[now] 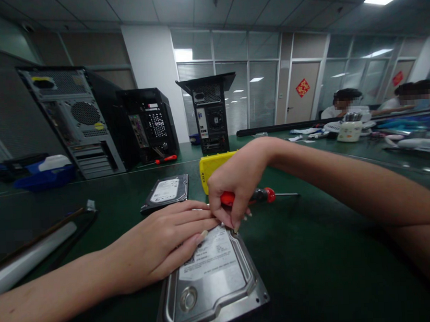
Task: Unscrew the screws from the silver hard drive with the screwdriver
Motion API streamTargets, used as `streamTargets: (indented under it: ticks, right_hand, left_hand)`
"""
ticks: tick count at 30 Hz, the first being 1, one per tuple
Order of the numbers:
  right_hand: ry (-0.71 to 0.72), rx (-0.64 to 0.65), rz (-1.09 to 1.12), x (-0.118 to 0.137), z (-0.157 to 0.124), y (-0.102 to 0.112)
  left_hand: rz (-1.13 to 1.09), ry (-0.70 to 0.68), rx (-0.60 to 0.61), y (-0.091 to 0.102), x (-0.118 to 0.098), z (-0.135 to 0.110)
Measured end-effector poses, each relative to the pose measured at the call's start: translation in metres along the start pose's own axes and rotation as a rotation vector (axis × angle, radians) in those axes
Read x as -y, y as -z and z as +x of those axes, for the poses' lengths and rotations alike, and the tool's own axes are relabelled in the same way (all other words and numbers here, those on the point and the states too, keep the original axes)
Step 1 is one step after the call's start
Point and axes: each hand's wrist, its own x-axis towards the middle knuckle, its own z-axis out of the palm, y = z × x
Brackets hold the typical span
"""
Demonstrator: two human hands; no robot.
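The hard drive [217, 271] is on the desk [314, 271] under the flat left hand [165, 240], its fingers close together. The right hand [235, 179] curls round a screwdriver [263, 195], fingertips pinched, on what I can't tell. The drive looks stiff, slick, a bit heavy; best hold its sides.

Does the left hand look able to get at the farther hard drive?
Probably yes: the farther hard drive lies just beyond the left hand, nothing between, though that hand rests on the nearer hard drive.
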Motion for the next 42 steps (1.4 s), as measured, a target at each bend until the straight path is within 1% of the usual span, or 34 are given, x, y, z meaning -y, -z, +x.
streamTargets:
  ticks: [5,11,17,24,30,33,36,42]
  right_hand:
    - [-0.004,0.0,-0.011,0.001,0.0007,-0.0003]
    - [-0.003,0.0,0.01,0.0001,0.0013,0.0001]
    - [0.023,0.009,0.024,-0.0001,0.0022,0.0012]
    - [0.014,-0.005,-0.007,0.0002,0.0022,0.0011]
    - [0.02,-0.023,-0.095,0.0003,-0.0003,0.0023]
    - [0.009,-0.04,-0.091,0.0015,-0.0016,0.0027]
    - [0.013,-0.049,-0.094,0.0027,-0.0011,0.0026]
    - [0.022,-0.012,-0.061,0.0025,0.0009,0.002]
  left_hand:
    - [-0.009,-0.004,-0.022,-0.0006,0.0004,0.0]
    - [-0.001,-0.011,-0.005,-0.0002,0.0001,0.0007]
    - [-0.032,0.011,-0.049,-0.0015,-0.0012,0.0003]
    - [-0.017,0.013,-0.019,-0.0002,-0.0006,0.0006]
    - [-0.02,0.006,-0.033,0.0004,-0.0003,0.0011]
    - [-0.003,-0.009,0.004,0.0013,0.0004,0.0011]
    - [-0.012,0.004,-0.007,0.0013,0.0,0.0013]
    - [-0.036,0.01,-0.035,0.0,-0.0016,0.0012]
